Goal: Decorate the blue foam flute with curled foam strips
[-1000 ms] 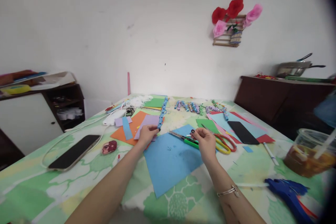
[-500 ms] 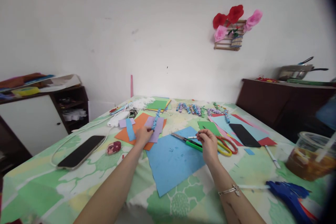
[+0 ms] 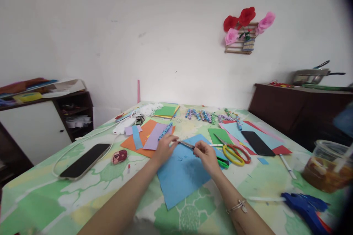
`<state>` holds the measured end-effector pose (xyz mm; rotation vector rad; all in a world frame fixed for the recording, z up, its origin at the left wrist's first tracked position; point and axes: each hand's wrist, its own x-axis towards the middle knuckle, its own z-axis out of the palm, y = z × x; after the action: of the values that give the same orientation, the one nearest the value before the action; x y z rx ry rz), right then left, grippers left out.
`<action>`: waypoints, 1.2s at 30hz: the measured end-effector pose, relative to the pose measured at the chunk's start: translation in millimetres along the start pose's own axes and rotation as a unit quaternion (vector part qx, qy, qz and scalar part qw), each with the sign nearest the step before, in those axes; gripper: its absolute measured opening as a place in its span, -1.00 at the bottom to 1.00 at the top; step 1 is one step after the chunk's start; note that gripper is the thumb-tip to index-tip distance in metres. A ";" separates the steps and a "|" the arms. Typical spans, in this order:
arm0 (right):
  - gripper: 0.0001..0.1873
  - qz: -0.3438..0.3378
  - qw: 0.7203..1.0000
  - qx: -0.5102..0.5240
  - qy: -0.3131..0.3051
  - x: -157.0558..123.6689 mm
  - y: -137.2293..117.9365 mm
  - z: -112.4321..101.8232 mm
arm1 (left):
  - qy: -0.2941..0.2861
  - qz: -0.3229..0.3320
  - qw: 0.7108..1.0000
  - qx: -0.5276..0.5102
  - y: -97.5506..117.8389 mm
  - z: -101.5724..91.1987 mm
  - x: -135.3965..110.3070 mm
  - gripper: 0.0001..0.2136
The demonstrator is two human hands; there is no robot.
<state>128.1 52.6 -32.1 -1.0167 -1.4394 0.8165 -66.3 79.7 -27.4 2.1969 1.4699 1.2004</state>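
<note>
My left hand (image 3: pixel 167 147) is over the edge of the blue sheet (image 3: pixel 182 187), thumb and fingers pinched together by the tip of a grey-bladed cutting tool (image 3: pixel 188 144). What it pinches is too small to make out. My right hand (image 3: pixel 207 157) is closed above the same tool, its fingertips together. The tool's green and black handle (image 3: pixel 223 162) shows past the hand. Whether it is held or lies beneath is unclear. A blue dotted paper roll (image 3: pixel 165 131) lies on purple paper (image 3: pixel 154 138) behind my left hand. A thin white stick (image 3: pixel 216 145) shows behind my right hand.
Yellow-and-red-handled scissors (image 3: pixel 233 153) lie to the right, near a black phone (image 3: pixel 257 143). Farther right are a plastic cup of brown drink (image 3: pixel 325 169) and a blue glue gun (image 3: pixel 305 207). Another phone (image 3: pixel 85 161) lies left. Patterned paper rolls (image 3: pixel 205 115) line the back.
My left hand has left the dotted roll on the purple paper and moved right to the blade tip. My right hand has shifted left and lower, closer to my left hand.
</note>
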 end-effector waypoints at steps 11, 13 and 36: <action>-0.77 0.024 0.995 -0.003 -0.093 -4.1 6.2 10.9 | -0.063 0.150 0.983 -0.079 21.8 12.3 -14.0 -0.82; -0.74 0.031 0.995 0.001 -0.098 -4.0 5.6 12.0 | -0.070 0.149 0.985 -0.048 17.9 13.1 -13.5 -0.81; -0.66 0.106 0.853 -0.511 0.015 4.7 9.2 -31.7 | 0.030 -0.337 0.907 0.252 -81.5 -43.5 19.6 -0.59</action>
<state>160.8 58.5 -34.8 -1.9973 -1.7708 0.1007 -148.8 124.3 -38.2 1.6208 2.4979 0.6972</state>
